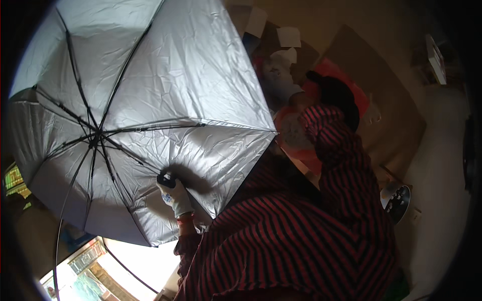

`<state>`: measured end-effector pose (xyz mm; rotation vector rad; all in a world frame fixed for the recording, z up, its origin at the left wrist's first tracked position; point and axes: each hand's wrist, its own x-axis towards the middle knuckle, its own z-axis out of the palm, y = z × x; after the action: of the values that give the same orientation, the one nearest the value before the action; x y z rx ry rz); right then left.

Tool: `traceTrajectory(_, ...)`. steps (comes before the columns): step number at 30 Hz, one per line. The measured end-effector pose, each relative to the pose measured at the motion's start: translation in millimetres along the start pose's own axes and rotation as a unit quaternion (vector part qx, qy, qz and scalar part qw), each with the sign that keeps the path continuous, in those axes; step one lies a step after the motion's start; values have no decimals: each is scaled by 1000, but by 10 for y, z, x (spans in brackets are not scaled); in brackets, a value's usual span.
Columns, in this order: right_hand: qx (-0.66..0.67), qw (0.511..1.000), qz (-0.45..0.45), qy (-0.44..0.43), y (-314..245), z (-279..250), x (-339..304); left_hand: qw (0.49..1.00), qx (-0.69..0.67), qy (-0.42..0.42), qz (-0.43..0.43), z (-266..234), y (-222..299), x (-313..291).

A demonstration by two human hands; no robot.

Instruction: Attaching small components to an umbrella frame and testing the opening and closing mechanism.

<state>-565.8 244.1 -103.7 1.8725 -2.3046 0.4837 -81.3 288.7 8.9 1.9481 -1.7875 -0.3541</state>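
Note:
An open umbrella (201,85) with a silvery underside and thin dark ribs fills the left half of the head view. My left hand (175,195), in a white work glove with a red band at the wrist, is closed round its black handle (166,179). My right arm, in a red and black striped sleeve, reaches forward. Beyond its cuff, my right hand (279,75) shows dimly in a whitish glove beside the umbrella's edge. Its fingers are too dark to make out. A black cap-shaped thing (344,100) lies next to the cuff.
Red and white packaging (296,133) lies under my right forearm, near a brown cardboard sheet (391,85). A small white piece (288,37) lies farther off. At the right are a round lamp-like thing (396,203) and a white-edged box (436,59). Bright light glows at lower left.

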Motion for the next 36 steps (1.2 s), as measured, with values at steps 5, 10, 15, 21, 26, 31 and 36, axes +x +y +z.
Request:
traceTrajectory(5,271,958,18,89,-179,-980,-27,999,2,21,-35,107,-93,0)
traceTrajectory(10,508,842,153,97,124,-1325,-150,994,75,-20,-81,73,72,20)
traceTrajectory(15,344,880,-54,324,-1001,-2797,0,996,56,10,-74,14,-52,-16)
traceTrajectory(21,857,512,-56,11,-2438,-2872,32,995,-18,44,-85,-16,-76,11)
traceTrajectory(26,767,600,147,-173,-3335,-1513,4,990,-121,64,-19,11,-88,99)
traceTrajectory(31,749,599,157,-236,-3707,-1026,-42,967,-233,106,-16,-73,-158,460)
traceTrajectory(36,712,659,106,-216,-3886,-753,-51,971,-210,99,-61,-291,144,798)
